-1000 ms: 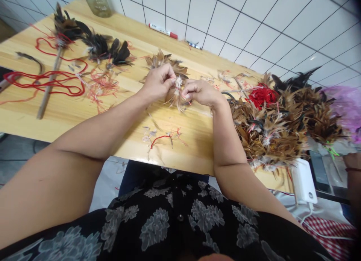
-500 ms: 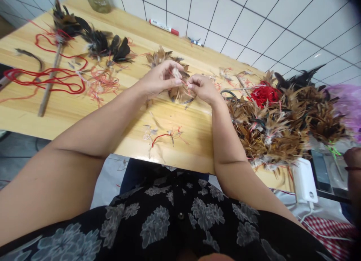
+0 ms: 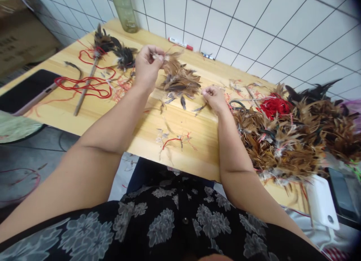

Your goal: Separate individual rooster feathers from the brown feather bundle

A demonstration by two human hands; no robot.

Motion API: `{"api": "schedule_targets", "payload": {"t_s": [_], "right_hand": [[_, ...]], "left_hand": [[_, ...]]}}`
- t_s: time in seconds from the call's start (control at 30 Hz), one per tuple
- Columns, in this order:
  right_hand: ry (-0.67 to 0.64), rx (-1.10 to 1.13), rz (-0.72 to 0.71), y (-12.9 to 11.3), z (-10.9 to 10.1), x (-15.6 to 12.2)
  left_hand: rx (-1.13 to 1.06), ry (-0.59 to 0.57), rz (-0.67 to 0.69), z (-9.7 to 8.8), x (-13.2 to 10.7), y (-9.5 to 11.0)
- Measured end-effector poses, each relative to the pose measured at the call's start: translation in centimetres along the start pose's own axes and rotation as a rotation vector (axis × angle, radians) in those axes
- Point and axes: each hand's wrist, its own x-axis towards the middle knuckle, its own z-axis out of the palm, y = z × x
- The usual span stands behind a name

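My left hand (image 3: 148, 65) is raised above the wooden table (image 3: 194, 155), its fingers pinched on the quill end of a bunch of brown feathers (image 3: 180, 78) that hangs down to the right. My right hand (image 3: 214, 98) rests lower on the table with fingers curled, a thin red thread seeming to run from it; what it grips is too small to make out. A few loose feathers lie between the hands.
A big heap of brown and black feathers (image 3: 290, 137) with red thread (image 3: 273, 106) fills the right. Dark feather bundles (image 3: 113, 50), a stick (image 3: 84, 86) and red cord (image 3: 84, 84) lie at left, with a bottle (image 3: 124, 11) and a marker (image 3: 180, 44) by the tiled wall.
My hands have parted: the left lifted the feather bunch up and to the left, the right dropped to the table. The camera has swung left.
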Motion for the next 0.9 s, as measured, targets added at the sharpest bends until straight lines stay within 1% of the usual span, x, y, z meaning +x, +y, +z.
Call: {"api": "schedule_targets", "payload": {"t_s": [0.07,0.1,0.17,0.23,0.3,0.33,0.37,0.4,0.43,0.53,0.6,0.73,0.83,0.87,0.9], "right_hand": [[0.071,-0.05,0.079,-0.1,0.5,-0.4],[0.106,-0.099,0.095,-0.2,0.8,-0.6],[0.154,-0.229,0.072,-0.3,1.2,-1.1],[0.145,-0.379,0.023,-0.6,1.6,-1.6],[0.081,-0.521,-0.001,-1.1,1.8,-2.2],[0.042,-0.584,0.005,-1.4,1.9,-2.5],[0.01,-0.636,0.018,-1.7,2.0,-2.8],[-0.018,-0.675,0.032,-2.1,2.0,-3.1],[-0.037,-0.704,0.043,-2.4,2.0,-3.3],[-0.074,-0.757,0.058,-2.9,2.0,-3.5],[-0.081,-0.772,0.054,-2.8,2.1,-3.5],[-0.077,-0.761,0.045,-2.5,2.1,-3.3],[-0.065,-0.726,0.048,-2.5,2.0,-3.2],[-0.061,-0.711,0.054,-2.5,2.0,-3.1],[-0.056,-0.697,0.059,-2.4,1.9,-3.0]], "left_hand": [[0.053,0.029,-0.038,-0.6,0.2,-0.1],[0.085,0.032,-0.073,-0.7,0.1,0.0],[0.185,-0.002,-0.153,-0.9,-0.3,0.6],[0.353,-0.097,-0.201,-0.9,-0.8,1.5],[0.539,-0.187,-0.22,-1.2,-1.1,2.2],[0.609,-0.198,-0.234,-1.4,-1.2,2.4],[0.646,-0.178,-0.255,-1.7,-1.1,2.5],[0.645,-0.129,-0.283,-2.1,-1.0,2.4],[0.608,-0.055,-0.312,-2.5,-0.9,2.2],[0.402,0.175,-0.366,-4.1,-0.4,1.4],[0.334,0.273,-0.384,-5.3,0.0,0.9],[0.371,0.356,-0.395,-8.0,0.6,0.1],[0.411,0.395,-0.386,-10.3,1.1,-1.4],[0.44,0.387,-0.371,-11.3,1.3,-2.2],[0.484,0.351,-0.338,-12.3,1.5,-3.0]]}}
